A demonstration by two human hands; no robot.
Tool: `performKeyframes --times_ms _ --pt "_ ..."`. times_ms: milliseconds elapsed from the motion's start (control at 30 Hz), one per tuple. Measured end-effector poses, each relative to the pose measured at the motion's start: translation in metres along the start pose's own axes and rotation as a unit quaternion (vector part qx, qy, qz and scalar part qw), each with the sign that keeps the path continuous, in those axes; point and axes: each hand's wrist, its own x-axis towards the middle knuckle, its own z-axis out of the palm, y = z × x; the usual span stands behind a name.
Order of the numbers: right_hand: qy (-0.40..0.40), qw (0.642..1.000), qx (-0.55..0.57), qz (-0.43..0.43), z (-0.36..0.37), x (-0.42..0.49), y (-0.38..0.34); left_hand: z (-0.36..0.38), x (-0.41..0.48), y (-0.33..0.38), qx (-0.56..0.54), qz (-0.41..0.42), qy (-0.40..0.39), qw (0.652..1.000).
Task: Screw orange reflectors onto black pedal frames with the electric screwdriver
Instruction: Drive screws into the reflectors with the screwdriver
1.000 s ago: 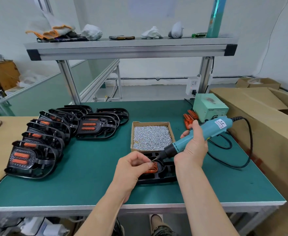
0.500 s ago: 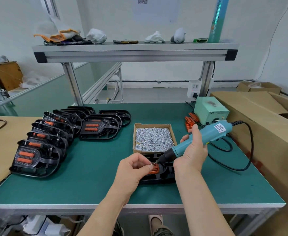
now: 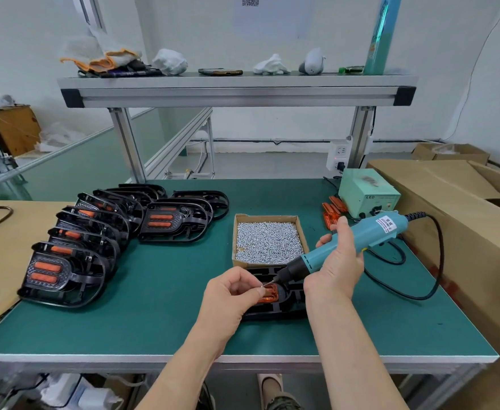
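A black pedal frame [image 3: 284, 306] lies on the green mat just in front of the screw box, with an orange reflector [image 3: 269, 294] seated in it. My left hand [image 3: 231, 294] pinches a small screw [image 3: 261, 288] at the reflector's left end. My right hand [image 3: 336, 261] grips the teal electric screwdriver [image 3: 358, 241], slanted down to the left, its bit tip touching the screw. Both hands cover much of the frame.
A cardboard box of silver screws [image 3: 268, 239] sits behind the frame. Several finished pedals [image 3: 95, 241] are stacked at the left. Loose orange reflectors [image 3: 331, 210] and a green power unit [image 3: 367, 192] stand at the back right, its black cable [image 3: 432, 261] looping right. Cardboard boxes [image 3: 464, 217] flank the table.
The view has shifted slightly. My left thumb and finger have drawn back to pinch the screw, and the screwdriver tip has come down onto it.
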Motion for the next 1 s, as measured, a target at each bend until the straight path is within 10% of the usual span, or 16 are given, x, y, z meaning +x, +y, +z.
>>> performKeyframes --times_ms 533,1000 --pt "-0.002 0.999 -0.049 -0.007 -0.001 0.004 0.009 0.007 -0.008 -0.002 0.085 0.128 0.032 0.988" --pt "-0.005 0.994 -0.098 -0.043 0.005 0.004 0.027 0.006 -0.008 -0.004 0.386 0.258 0.007 0.886"
